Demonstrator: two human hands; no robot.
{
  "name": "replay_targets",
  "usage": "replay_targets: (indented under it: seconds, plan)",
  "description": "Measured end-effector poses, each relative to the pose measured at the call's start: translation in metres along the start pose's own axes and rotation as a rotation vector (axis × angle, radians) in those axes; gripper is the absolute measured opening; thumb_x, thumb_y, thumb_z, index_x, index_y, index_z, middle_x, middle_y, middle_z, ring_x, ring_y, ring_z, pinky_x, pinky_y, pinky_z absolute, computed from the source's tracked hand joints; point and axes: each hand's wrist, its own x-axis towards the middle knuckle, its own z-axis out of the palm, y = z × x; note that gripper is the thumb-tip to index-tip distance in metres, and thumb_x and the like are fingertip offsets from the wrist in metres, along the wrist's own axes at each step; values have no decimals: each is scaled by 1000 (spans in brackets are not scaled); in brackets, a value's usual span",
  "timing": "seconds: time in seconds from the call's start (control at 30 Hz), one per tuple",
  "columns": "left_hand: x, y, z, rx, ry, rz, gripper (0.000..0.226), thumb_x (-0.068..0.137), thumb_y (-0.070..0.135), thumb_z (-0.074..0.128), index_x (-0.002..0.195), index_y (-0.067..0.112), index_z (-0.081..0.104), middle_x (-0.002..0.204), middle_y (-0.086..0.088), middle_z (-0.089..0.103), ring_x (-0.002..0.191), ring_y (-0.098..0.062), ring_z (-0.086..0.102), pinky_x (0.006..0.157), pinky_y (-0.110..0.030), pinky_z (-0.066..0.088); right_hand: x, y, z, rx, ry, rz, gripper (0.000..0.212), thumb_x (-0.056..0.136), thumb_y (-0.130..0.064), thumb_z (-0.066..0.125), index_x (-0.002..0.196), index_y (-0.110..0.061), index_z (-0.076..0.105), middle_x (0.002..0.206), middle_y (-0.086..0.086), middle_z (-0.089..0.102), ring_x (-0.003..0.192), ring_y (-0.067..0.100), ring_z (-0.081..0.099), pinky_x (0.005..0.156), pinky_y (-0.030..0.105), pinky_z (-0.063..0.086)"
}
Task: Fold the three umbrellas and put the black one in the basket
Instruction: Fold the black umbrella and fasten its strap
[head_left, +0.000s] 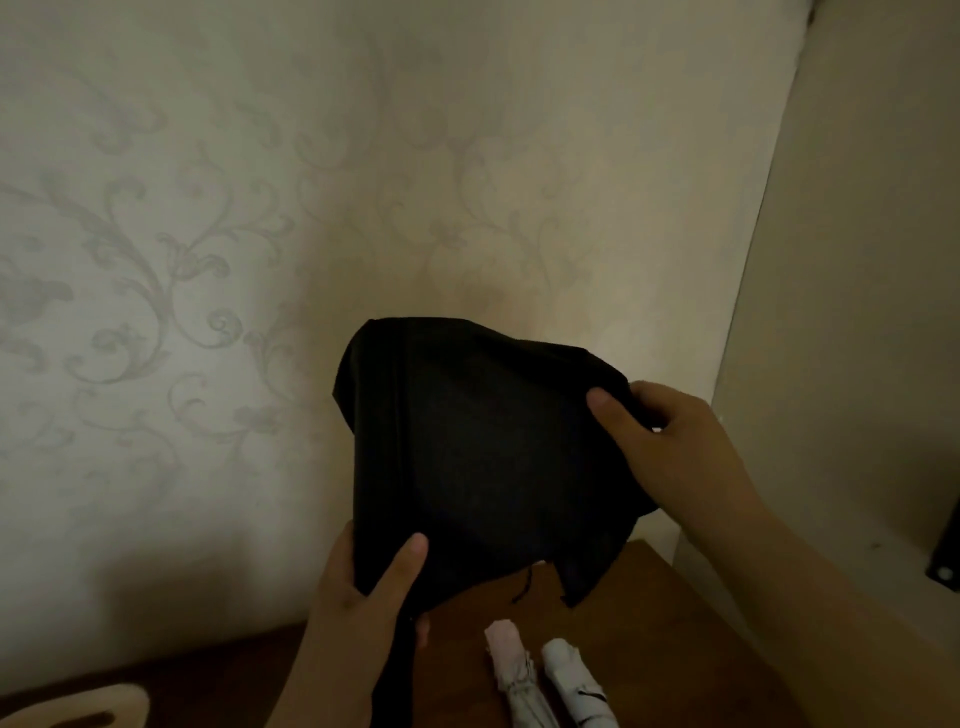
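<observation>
Nearest, on the wooden surface: pink umbrella and white umbrella, both folded, side by side. 2 of 3 done.
Above: black umbrella, canopy loose. My left grip clamps its lower end, right grip pinches the cloth edge.
Left to do: wrap it, then basket, which isn't clearly in view.

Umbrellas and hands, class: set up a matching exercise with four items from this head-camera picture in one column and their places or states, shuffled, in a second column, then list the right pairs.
Column one:
1. black umbrella
2. pink umbrella
3. white umbrella
4. right hand

Column two:
A. lies folded on the wooden table, nearest its right edge
B. pinches the dark canopy's right edge
C. held up in both hands, canopy loose
D. lies folded on the table, left of its pale neighbour

Pairs: 1-C, 2-D, 3-A, 4-B
</observation>
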Motion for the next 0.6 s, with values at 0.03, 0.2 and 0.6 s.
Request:
replay_targets:
  seconds: [0.03, 0.2, 0.6]
  plan:
    - [1, -2, -1, 10, 3, -2, 19, 94, 25, 68, 110, 30, 58, 82, -18, 62, 49, -25, 58, 37, -20, 48, 0, -1, -2, -94, 21, -76, 26, 83, -45, 61, 103, -30, 58, 98, -10, 57, 95, 11, 57, 73, 19, 45]
    - [2, -9, 0, 54, 9, 9, 33, 94, 33, 67, 124, 24, 56, 93, -19, 63, 52, -23, 60, 40, -21, 47, -2, -18, -2, -422, -3, -172, 55, 75, -57, 62, 119, -29, 45, 104, -14, 44, 95, 5, 47, 82, 23, 43]
    - [-10, -4, 11, -40, -84, -58, 23, 91, 35, 66, 105, 44, 51, 108, -11, 66, 68, -26, 65, 52, -33, 52, -16, -31, 32, 836, -605, 569, 26, 96, -34, 42, 108, -20, 61, 100, -1, 72, 91, 14, 68, 68, 29, 55]
